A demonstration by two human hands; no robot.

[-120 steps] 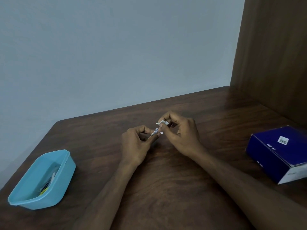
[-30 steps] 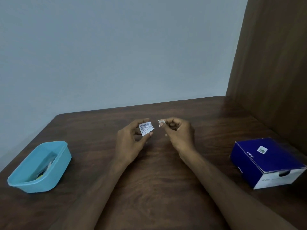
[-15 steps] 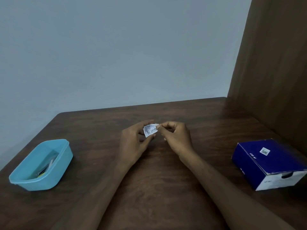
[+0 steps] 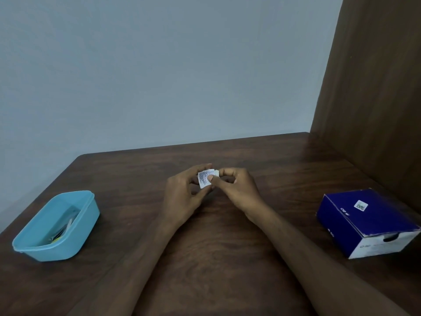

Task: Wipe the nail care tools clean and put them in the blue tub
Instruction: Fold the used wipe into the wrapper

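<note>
Both your hands pinch 1 small white printed sachet.
Left hand [image 4: 182, 197] pinches the small white printed sachet [image 4: 205, 180] mid-table; right hand [image 4: 237, 190] pinches its right edge.

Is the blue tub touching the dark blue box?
Apart. The head view shows the blue tub at the table's left and the dark blue box far right, with both hands between them.

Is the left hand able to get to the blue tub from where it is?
Probably yes: only bare brown wooden table lies between the left hand and the light blue plastic tub, though it holds a small white printed packet.
</note>
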